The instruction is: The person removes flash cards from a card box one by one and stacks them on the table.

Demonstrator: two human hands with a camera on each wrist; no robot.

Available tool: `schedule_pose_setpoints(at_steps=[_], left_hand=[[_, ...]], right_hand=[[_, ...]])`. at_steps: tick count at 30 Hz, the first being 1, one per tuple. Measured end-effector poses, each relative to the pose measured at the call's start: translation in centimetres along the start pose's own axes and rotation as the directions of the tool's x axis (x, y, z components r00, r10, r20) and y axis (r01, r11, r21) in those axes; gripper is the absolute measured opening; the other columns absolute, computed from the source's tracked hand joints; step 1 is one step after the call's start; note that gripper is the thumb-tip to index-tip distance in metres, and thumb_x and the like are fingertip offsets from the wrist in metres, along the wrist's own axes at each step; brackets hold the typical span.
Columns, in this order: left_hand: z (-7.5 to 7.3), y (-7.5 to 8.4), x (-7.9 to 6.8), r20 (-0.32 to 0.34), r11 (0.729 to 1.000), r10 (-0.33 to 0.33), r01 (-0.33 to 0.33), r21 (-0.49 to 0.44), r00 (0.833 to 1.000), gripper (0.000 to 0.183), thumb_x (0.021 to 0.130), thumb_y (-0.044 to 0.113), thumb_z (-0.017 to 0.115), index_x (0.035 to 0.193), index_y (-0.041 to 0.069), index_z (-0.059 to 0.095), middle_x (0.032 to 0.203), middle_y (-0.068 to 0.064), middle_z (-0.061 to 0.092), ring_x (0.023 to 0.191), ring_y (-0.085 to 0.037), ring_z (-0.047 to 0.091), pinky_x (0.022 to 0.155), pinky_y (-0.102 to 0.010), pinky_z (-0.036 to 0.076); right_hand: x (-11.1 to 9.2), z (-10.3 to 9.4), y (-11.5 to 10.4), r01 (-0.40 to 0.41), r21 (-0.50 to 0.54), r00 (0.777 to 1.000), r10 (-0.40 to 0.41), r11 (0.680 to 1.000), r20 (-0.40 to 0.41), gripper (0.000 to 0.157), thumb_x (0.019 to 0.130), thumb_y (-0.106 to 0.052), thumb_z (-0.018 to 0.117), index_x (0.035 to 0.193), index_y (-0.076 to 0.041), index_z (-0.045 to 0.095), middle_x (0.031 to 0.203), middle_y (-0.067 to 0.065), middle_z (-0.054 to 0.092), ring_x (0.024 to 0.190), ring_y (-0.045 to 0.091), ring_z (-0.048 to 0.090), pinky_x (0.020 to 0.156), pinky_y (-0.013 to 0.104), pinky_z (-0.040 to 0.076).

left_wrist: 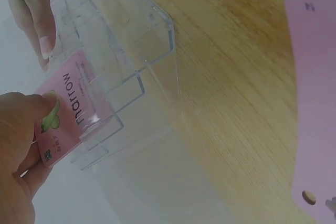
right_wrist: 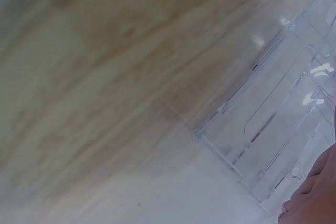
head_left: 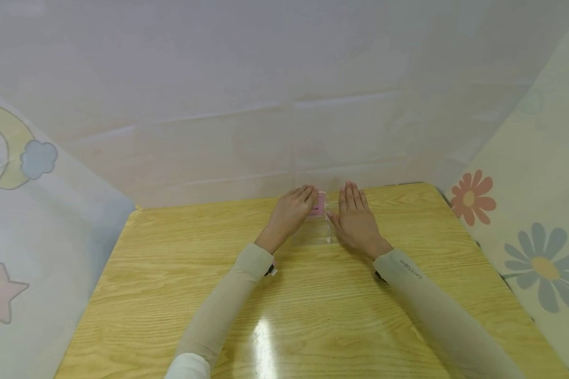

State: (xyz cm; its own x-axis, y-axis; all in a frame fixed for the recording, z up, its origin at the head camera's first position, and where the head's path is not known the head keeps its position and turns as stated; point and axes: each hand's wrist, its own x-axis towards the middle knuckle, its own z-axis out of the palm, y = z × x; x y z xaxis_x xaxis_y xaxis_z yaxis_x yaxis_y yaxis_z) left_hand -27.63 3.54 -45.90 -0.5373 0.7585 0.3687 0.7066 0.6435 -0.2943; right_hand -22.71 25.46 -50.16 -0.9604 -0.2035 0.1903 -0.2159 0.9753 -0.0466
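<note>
A clear plastic tiered card holder (head_left: 319,235) stands at the far side of the table, near the back wall. My left hand (head_left: 290,213) pinches a pink card (left_wrist: 67,103) printed "marrow" with a green vegetable picture; its thumb lies on the front and its fingers are behind. The lower part of the card is behind one of the holder's clear front walls. At the holder's right side my right hand (head_left: 357,221) has its fingers straight and together, thumb beside the holder's edge. In the right wrist view, only part of that hand (right_wrist: 315,195) shows.
The wooden table (head_left: 194,295) meets a pale back wall (head_left: 265,131). Side walls carry printed flowers (head_left: 545,267) and a moon (head_left: 9,142). A pink piece with a hole (left_wrist: 317,103) fills the right edge of the left wrist view.
</note>
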Motion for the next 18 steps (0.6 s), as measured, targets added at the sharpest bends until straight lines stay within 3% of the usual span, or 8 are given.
schedule_pose_setpoints(at_steps=[11,18], left_hand=[[0.1,-0.9,0.3,-0.054,0.99,0.019,-0.027,-0.14,0.998,0.037,0.102,0.008,0.068,0.139,0.008,0.067,0.138,-0.008,0.071,0.123,-0.022,0.073,0.101,-0.031,0.061],[-0.5,-1.4,0.7,-0.026,0.985,0.022,-0.026,-0.173,0.999,0.034,0.102,0.007,0.067,0.136,0.013,0.07,0.136,-0.003,0.072,0.112,-0.018,0.077,0.084,-0.024,0.064]], right_hand=[[0.0,0.1,0.1,0.0,-0.013,1.0,0.0,1.0,-0.009,0.082,0.114,-0.049,0.032,0.163,0.013,0.012,0.173,0.032,0.0,0.164,0.047,0.005,0.135,0.06,0.009],[0.0,0.3,0.2,0.014,-0.021,0.999,-0.015,1.0,-0.037,0.08,0.114,-0.047,0.035,0.162,0.015,0.016,0.172,0.034,0.005,0.164,0.047,0.007,0.134,0.061,0.011]])
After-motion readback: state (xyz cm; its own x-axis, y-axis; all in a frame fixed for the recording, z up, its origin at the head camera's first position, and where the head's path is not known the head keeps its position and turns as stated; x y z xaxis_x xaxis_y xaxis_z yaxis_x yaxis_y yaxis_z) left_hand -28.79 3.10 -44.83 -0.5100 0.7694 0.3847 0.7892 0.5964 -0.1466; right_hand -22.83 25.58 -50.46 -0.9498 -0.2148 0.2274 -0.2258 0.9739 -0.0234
